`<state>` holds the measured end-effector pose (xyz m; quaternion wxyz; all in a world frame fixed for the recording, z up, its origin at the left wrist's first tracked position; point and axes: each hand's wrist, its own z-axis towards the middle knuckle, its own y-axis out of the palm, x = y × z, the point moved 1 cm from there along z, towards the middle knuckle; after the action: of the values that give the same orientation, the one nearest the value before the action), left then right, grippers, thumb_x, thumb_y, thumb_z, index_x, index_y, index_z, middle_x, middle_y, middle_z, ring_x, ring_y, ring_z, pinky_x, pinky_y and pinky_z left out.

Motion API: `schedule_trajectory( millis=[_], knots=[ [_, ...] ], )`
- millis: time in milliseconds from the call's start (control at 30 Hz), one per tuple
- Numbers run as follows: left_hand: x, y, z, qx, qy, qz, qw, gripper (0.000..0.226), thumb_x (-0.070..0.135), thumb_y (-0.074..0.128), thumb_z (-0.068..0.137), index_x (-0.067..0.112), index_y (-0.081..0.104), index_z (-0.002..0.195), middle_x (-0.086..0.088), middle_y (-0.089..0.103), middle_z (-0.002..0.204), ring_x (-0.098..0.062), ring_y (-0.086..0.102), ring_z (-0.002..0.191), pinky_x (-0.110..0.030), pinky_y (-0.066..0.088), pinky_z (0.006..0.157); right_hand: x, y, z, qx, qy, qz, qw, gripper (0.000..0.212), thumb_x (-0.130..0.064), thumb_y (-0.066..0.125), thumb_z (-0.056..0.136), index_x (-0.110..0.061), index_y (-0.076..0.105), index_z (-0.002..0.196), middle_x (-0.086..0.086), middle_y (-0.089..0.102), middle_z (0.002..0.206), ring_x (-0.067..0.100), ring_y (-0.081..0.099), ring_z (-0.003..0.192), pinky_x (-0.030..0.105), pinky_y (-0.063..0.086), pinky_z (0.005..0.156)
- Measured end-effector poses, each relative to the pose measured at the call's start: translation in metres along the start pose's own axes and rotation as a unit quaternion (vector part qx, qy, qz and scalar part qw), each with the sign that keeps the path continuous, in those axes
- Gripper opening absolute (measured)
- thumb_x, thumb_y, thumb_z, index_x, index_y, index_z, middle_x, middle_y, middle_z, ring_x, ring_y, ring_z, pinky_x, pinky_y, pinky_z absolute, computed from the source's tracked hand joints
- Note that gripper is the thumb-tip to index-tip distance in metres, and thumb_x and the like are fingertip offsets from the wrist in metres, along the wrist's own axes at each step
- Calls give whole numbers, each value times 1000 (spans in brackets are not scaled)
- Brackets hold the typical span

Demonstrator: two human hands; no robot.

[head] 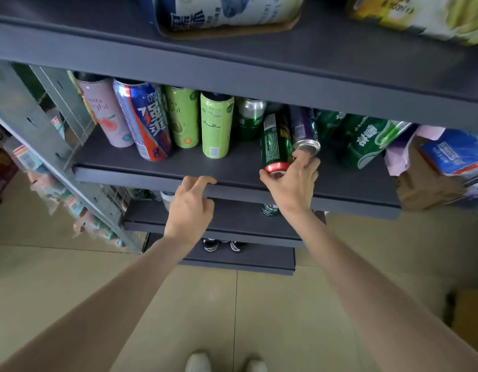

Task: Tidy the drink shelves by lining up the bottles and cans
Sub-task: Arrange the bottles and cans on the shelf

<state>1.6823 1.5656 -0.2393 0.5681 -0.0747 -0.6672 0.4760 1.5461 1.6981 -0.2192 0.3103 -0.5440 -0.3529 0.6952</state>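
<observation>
Two hands at dark grey metal shelf (151, 167): right hand (292, 183) grips the base of a dark green can with red rim (275, 146), tilted on shelf; left hand (190, 208), fingers curled, rests on shelf's front edge.

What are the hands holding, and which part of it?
The right hand grips the dark green can by its red bottom end. The left hand holds nothing.

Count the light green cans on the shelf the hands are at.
2, both upright: one set back behind the blue and orange can, one further forward, right of it. More may be hidden behind the front row.
</observation>
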Motion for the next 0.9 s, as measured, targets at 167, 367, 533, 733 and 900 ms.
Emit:
schedule_trajectory(
  millis=[167, 367, 533, 733, 900],
  knots=[
    [12, -2, -9, 12, -11, 9, 1000, 40, -5, 47, 85, 10, 57, 121, -13, 50, 117, -29, 51, 98, -29, 37, 74, -3, 1, 0, -57, 93, 106, 988, 87, -41, 78, 69, -8, 29, 133, 17, 39, 125, 39, 50, 109, 48, 45, 91],
    [20, -2, -16, 18, -32, -3, 999, 49, -1, 50, 84, 13, 48, 130, -12, 49, 122, -31, 50, 110, -38, 43, 85, 24, -38, -15, -72, 23, 97, 992, 78, -18, 79, 65, -12, 37, 130, 14, 34, 125, 32, 40, 112, 41, 40, 94],
    [43, 10, -12, 2, -69, -54, 996, 59, 4, 57, 83, 15, 37, 138, -11, 41, 129, -29, 46, 112, -35, 40, 89, 45, -86, -13, -97, -128, 75, 984, 78, -2, 78, 65, -19, 41, 132, 6, 36, 130, 22, 32, 112, 23, 32, 85],
    [79, 28, -4, -60, 37, -23, 997, 79, 12, 67, 80, 24, 23, 144, 1, 29, 145, -26, 33, 122, -29, 30, 98, 44, -101, -8, -120, -228, 45, 965, 75, 3, 75, 65, -17, 43, 129, 1, 44, 128, 18, 32, 116, 22, 35, 89],
    [91, 33, 24, -132, 134, 58, 980, 88, 20, 72, 77, 32, 18, 146, 10, 25, 149, -24, 24, 131, -42, 29, 108, 46, -115, -9, -152, -264, 63, 951, 71, 3, 73, 68, -18, 44, 129, -3, 45, 126, 12, 34, 115, 5, 33, 80]
  ],
)
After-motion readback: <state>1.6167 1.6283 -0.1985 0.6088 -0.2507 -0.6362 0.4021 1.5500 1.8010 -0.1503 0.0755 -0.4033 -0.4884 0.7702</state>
